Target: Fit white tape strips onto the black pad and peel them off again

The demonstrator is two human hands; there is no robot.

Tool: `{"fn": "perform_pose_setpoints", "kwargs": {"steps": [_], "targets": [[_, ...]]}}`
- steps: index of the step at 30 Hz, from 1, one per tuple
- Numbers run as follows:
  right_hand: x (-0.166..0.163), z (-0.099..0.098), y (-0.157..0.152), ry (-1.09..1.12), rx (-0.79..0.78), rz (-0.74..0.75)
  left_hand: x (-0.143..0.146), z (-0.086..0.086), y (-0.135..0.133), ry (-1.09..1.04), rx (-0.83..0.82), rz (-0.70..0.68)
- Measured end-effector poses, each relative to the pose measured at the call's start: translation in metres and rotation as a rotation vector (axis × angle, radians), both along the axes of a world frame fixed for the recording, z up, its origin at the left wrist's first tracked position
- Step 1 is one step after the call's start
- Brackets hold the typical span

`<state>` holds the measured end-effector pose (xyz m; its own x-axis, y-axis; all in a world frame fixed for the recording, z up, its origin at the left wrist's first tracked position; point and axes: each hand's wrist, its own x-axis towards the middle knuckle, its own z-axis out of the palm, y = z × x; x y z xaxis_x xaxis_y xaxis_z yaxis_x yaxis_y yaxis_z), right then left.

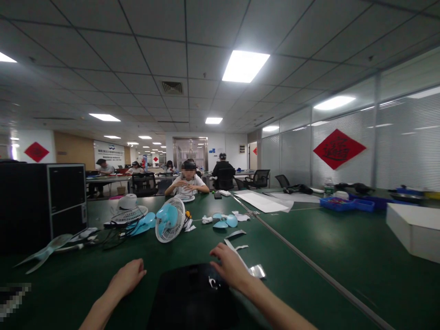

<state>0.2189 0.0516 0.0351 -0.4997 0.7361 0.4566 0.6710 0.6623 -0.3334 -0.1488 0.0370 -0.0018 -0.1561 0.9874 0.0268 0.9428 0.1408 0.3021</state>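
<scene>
My left hand point(128, 277) rests low on the green table point(309, 238), fingers curled loosely with nothing seen in them. My right hand point(231, 266) lies with fingers stretched over the far edge of a black flat object point(192, 293) right in front of me. A strip of clear packaging point(256, 270) lies just right of that hand. Farther ahead stands a small white and blue fan point(169, 220), with loose blue fan parts point(222, 222) beside it.
A black computer case point(44, 201) stands at the left, with a fan grille point(129, 213), a fan blade point(44, 252) and cables near it. A white box point(414, 229) and blue trays point(343, 203) are at the right. A person point(187, 181) sits across the table; others sit farther back.
</scene>
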Motion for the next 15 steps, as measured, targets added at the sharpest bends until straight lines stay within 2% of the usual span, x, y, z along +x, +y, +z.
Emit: {"fn": "perform_pose_setpoints", "kwargs": {"steps": [4,8,11,15], "targets": [[0.052,-0.001,0.000,0.007,0.021,-0.178,0.016,0.010,-0.004,-0.119,0.015,-0.152],[0.094,-0.007,-0.004,-0.037,-0.002,-0.295,0.034,0.017,-0.013,-0.310,-0.050,-0.318],[0.103,-0.014,-0.009,-0.085,-0.045,-0.316,0.042,0.018,-0.018,-0.362,-0.106,-0.410],[0.098,-0.019,-0.014,-0.179,-0.067,-0.309,0.052,0.020,-0.022,-0.355,-0.118,-0.427]]}}
